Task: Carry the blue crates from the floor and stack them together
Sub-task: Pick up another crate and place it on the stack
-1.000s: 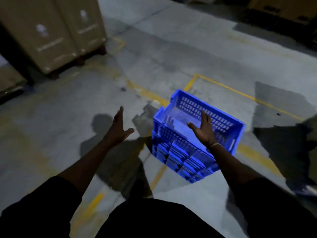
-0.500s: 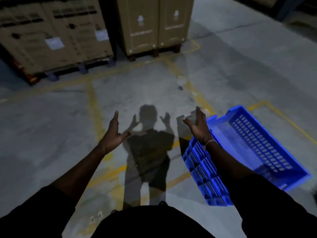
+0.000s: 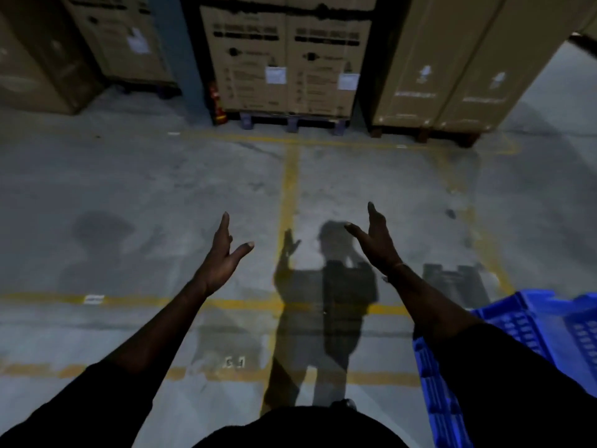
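Note:
A blue slatted plastic crate (image 3: 533,321) lies tilted on the concrete floor at the lower right, partly cut off by the frame edge and partly hidden behind my right arm. My left hand (image 3: 223,257) is raised in front of me with straight fingers, empty. My right hand (image 3: 374,240) is held up the same way, fingers straight and thumb spread, also empty. Both hands hang in the air, palms facing each other, well to the left of the crate and touching nothing.
Tall cardboard boxes on pallets (image 3: 287,56) line the far side, with more boxes at left (image 3: 42,56) and right (image 3: 452,66). A red fire extinguisher (image 3: 217,103) stands by a blue pillar. Yellow floor lines (image 3: 289,195) cross the grey concrete.
My view has swung left, so the blue crate slid from the middle to the lower right edge. Both hands stay open and raised, now further from the crate.

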